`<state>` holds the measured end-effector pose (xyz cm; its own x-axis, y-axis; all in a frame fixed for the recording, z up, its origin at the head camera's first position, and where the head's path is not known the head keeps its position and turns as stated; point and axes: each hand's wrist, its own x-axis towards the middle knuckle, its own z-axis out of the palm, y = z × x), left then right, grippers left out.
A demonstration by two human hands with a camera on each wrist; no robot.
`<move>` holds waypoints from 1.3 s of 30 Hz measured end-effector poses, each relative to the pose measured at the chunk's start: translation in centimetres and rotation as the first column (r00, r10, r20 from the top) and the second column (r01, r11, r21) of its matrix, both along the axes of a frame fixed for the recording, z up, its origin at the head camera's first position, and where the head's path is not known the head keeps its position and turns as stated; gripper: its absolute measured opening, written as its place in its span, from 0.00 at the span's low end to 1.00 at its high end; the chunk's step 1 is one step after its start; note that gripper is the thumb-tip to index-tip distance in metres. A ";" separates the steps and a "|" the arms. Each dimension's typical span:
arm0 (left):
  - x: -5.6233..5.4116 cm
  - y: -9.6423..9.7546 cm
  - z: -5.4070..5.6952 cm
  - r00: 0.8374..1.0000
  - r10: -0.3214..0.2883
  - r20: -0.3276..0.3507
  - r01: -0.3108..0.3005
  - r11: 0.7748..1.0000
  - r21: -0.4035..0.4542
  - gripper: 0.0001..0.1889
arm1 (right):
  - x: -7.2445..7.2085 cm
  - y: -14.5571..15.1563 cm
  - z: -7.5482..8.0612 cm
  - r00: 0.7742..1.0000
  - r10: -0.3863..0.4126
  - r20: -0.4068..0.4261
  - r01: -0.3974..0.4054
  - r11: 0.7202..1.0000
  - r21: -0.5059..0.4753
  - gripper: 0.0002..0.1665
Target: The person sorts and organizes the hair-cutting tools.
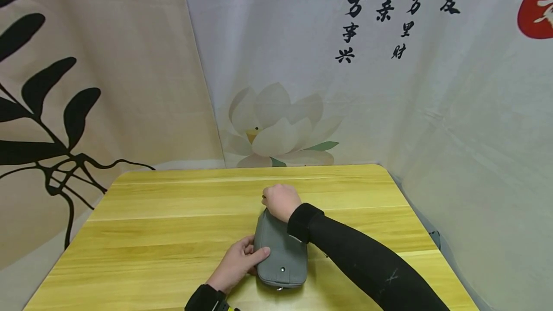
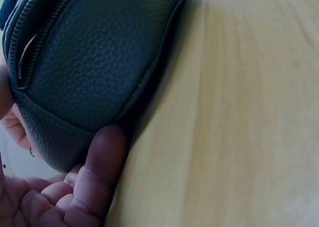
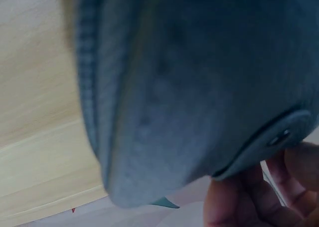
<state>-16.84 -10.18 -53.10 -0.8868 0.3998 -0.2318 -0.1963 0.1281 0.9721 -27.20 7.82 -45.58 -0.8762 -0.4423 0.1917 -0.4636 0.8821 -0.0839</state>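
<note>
A grey pebbled pouch with a zipper lies lengthwise on the wooden table. My left hand grips its near left side, thumb on the top face, the other fingers along the side and low edge. At the far end, my right hand has its fingers curled over the pouch's end. In the right wrist view its fingers hold the end beside a rounded tab with a metal snap. The zipper is partly parted in the left wrist view, with a thin gold-coloured edge inside.
The yellow wood-grain table extends around the pouch. Behind it hangs a printed cloth backdrop with a lotus and black writing. Another cloth wall runs along the right side. Black sleeves cover the forearms.
</note>
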 end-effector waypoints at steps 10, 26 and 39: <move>0.0 0.0 0.0 1.000 -0.004 0.001 0.004 1.000 0.001 0.48 | -0.1 -0.2 -0.7 0.997 -0.044 -0.058 0.042 0.999 -0.021 0.09; 0.0 0.1 0.1 1.000 -0.014 0.017 0.014 1.000 0.009 0.47 | 0.0 0.1 -0.5 0.999 -0.036 -0.004 0.035 0.997 -0.075 0.09; 0.4 0.3 2.3 0.988 0.062 -0.143 -0.106 0.941 -0.321 0.46 | 0.1 0.4 -0.3 1.000 0.016 0.002 -0.016 0.997 -0.077 0.08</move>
